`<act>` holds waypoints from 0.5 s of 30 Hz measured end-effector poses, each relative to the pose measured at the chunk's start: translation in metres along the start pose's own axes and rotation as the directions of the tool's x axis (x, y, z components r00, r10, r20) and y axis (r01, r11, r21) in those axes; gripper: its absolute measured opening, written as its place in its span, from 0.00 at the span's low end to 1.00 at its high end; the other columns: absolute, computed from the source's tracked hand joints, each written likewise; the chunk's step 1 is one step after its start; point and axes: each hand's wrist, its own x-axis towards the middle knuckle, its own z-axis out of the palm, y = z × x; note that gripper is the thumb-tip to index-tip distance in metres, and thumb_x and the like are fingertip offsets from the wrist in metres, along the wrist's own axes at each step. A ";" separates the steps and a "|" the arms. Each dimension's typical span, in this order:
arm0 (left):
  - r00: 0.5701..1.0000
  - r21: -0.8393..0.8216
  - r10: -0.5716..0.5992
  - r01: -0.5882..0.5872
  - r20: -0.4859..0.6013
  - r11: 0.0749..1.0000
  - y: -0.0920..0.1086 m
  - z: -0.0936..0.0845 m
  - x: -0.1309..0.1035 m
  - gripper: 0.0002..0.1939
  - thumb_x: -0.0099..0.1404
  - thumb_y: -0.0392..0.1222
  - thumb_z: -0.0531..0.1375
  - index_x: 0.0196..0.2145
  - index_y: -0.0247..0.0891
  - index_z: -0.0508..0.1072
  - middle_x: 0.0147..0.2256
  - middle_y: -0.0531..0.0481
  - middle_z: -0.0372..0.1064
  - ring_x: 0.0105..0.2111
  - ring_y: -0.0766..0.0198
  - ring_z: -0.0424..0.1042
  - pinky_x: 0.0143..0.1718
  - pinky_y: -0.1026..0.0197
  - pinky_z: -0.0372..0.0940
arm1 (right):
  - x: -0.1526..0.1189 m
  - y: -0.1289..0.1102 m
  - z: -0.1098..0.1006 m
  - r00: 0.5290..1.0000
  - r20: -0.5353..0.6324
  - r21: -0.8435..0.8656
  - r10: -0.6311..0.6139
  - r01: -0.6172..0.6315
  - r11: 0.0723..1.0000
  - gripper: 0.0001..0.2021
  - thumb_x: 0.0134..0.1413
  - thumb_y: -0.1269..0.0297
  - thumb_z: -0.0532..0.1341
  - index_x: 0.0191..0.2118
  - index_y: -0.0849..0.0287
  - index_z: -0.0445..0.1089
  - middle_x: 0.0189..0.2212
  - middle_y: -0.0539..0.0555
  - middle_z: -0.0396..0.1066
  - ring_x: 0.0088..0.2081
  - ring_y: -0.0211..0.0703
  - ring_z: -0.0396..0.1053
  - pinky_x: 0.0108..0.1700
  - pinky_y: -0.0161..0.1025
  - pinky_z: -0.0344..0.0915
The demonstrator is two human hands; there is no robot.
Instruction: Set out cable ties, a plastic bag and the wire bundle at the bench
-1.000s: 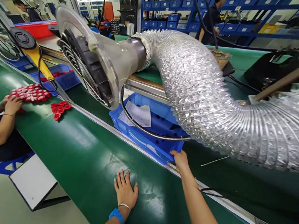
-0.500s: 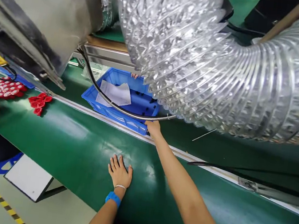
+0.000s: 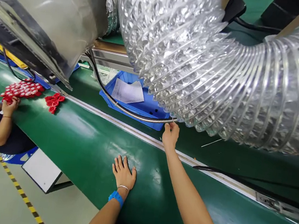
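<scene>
My left hand (image 3: 123, 176) lies palm down on the green work surface (image 3: 86, 148), its fingers spread and holding nothing. Over the metal rail (image 3: 135, 133), my right hand (image 3: 170, 135) is raised with thumb and fingers bent and apart, nothing visible between them. Its fingertips are close to the right corner of a blue bin (image 3: 131, 114) and just under a flexible metal conduit (image 3: 135, 116). The bin stands beyond the rail, with a printed paper (image 3: 128, 91) and a few small dark pieces inside; the silver duct hides its right part.
A large silver duct (image 3: 224, 85) hangs across the top and right. A grey metal hood (image 3: 52, 11) is at upper left. At far left, another person's hand (image 3: 9, 106) touches red-and-white pieces (image 3: 24, 89); red pieces (image 3: 54, 101) lie nearby. A black cable (image 3: 213, 169) crosses the rail.
My right hand has let go of the bin's near corner. The bin sits farther back from the rail. The other person's hand is now raised at the red pieces. The view has shifted.
</scene>
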 end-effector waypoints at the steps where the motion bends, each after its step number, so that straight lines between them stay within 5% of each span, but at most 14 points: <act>1: 1.000 -0.002 0.000 0.000 0.003 1.000 0.000 0.001 0.000 0.34 0.63 0.50 0.53 0.64 0.30 0.61 0.67 0.30 0.47 0.68 0.38 0.42 0.65 0.37 0.41 | 0.008 -0.005 -0.004 0.999 -0.045 -0.004 -0.014 0.014 1.000 0.20 0.57 0.53 0.52 0.49 0.59 0.69 0.42 0.60 0.71 0.45 0.51 0.67 0.51 0.53 0.65; 4: 1.000 -0.023 -0.012 0.012 0.010 1.000 0.002 0.004 -0.003 0.34 0.63 0.50 0.53 0.64 0.31 0.61 0.68 0.32 0.46 0.68 0.39 0.41 0.66 0.37 0.41 | 0.030 -0.021 -0.011 0.992 -0.104 0.010 -0.075 0.076 0.997 0.19 0.57 0.54 0.53 0.47 0.61 0.70 0.42 0.61 0.71 0.46 0.53 0.67 0.52 0.53 0.64; 7: 1.000 -0.058 -0.026 0.027 0.016 0.998 0.005 0.006 -0.006 0.34 0.64 0.50 0.53 0.64 0.32 0.61 0.68 0.32 0.46 0.69 0.41 0.40 0.66 0.37 0.40 | 0.023 -0.024 -0.016 0.989 -0.086 0.021 -0.123 0.125 0.992 0.18 0.57 0.55 0.54 0.46 0.61 0.70 0.41 0.61 0.71 0.45 0.51 0.68 0.50 0.51 0.66; 12: 0.998 -0.113 -0.046 0.051 0.044 0.992 0.013 0.000 -0.008 0.34 0.63 0.50 0.54 0.64 0.33 0.61 0.68 0.34 0.45 0.69 0.42 0.40 0.67 0.38 0.39 | -0.046 0.037 -0.040 0.999 0.023 -0.004 -0.040 0.040 0.999 0.18 0.52 0.55 0.57 0.44 0.60 0.71 0.40 0.58 0.70 0.40 0.46 0.69 0.43 0.45 0.69; 15: 0.992 -0.126 -0.110 0.118 0.067 0.985 0.022 -0.009 -0.002 0.34 0.62 0.52 0.55 0.63 0.34 0.63 0.67 0.35 0.50 0.68 0.43 0.45 0.67 0.40 0.40 | -0.049 0.073 -0.061 0.999 0.012 -0.143 0.040 -0.038 0.989 0.23 0.50 0.55 0.57 0.49 0.63 0.70 0.40 0.60 0.70 0.39 0.47 0.68 0.46 0.49 0.68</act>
